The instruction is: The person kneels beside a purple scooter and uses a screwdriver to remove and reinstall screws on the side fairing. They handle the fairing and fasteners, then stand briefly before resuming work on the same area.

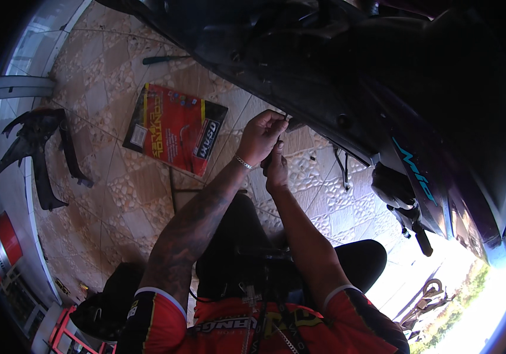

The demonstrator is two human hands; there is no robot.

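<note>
My left hand (pixel 261 139), with a chain bracelet at the wrist, is closed in a pinch at the lower edge of a dark scooter (pixel 335 76). What its fingertips hold is too small and dark to make out. Just below it, my right hand (pixel 276 169) is curled closed with the thumb up, around something dark that its fingers mostly hide. A coiled spring (pixel 295 125) shows beside the fingertips, under the scooter's edge.
A flat red, black and yellow package (pixel 173 130) lies left of my hands on the tiled floor (pixel 93 218). Beyond it is a screwdriver (pixel 164 59). Black plastic body panels (pixel 37 141) lie at far left. The scooter's footrest or stand (pixel 409 218) hangs at right.
</note>
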